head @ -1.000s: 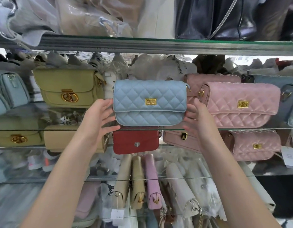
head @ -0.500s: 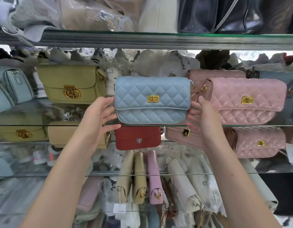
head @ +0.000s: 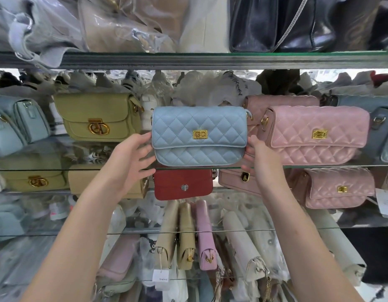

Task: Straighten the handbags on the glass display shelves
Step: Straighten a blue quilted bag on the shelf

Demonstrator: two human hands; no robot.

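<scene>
1. At the far left of the middle glass shelf [head: 319, 166], the pale mint boxy handbags [head: 19, 123] sit at an angle to the front. They look unstraightened.
2. The olive-green smooth flap handbag with a round gold clasp [head: 97, 116] faces forward but sits farther back and slightly askew. It probably needs a small correction.
3. The left hand [head: 127, 162] has its fingers spread and nearly straight, with the tips pressing the left end of the bag in the middle. Nothing is clasped.
4. The light blue quilted flap handbag with a rectangular gold clasp [head: 199, 136] is at the near edge of the middle shelf, between the olive bag and the pink one. It is level with its clasp forward, so this bag seems almost finished.
5. The right hand [head: 262, 158] sets flat fingers against the bag's right end, steadying it rather than wrapping round it.
6. The pink quilted flap handbag [head: 315, 136], just beside the blue one, slopes down to the right and partly covers another pink bag behind. It looks like the likely next one.
7. The grey-blue handbag [head: 382, 131] at the far right is cut off by the frame. The shelves below are crowded, so most of the task appears to remain.
</scene>
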